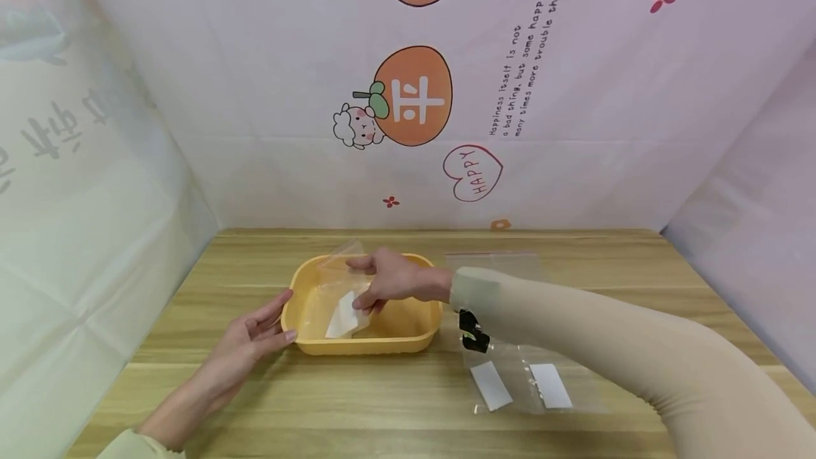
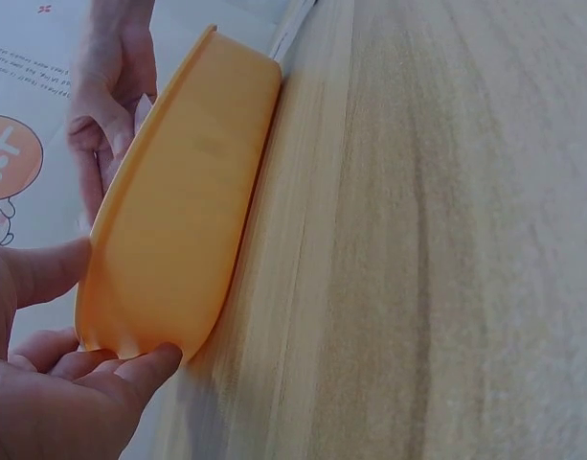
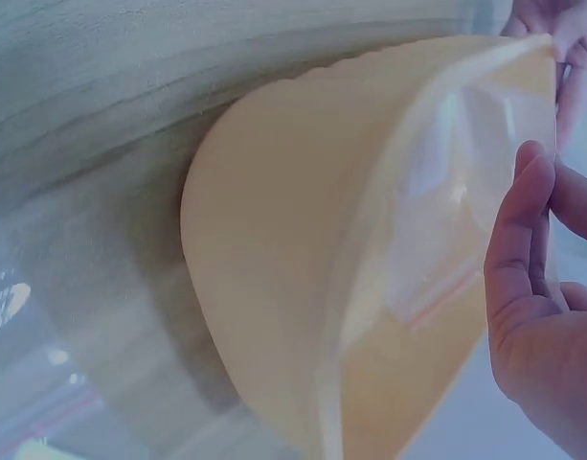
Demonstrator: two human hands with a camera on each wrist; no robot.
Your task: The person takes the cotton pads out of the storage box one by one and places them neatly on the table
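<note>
A yellow plastic basin [image 1: 395, 347] sits on the wooden table. At its left end my left hand [image 1: 239, 349] grips the rim, thumb and fingers on the wall, as the left wrist view also shows. Reaching in from the right, my right hand [image 1: 398, 276] is over the basin and pinches a clear zip bag. Inside the basin lies clear plastic with a white piece [image 1: 344, 317] in it; a red seal line shows in the right wrist view on the bag [image 3: 446, 292]. How many bags the basin holds I cannot tell.
Right of the basin, clear zip bags lie flat, partly under my right forearm. They contain white cards [image 1: 491, 386] and a black item [image 1: 473, 331]. A printed white cloth [image 1: 287, 183] hangs behind the table and along its sides.
</note>
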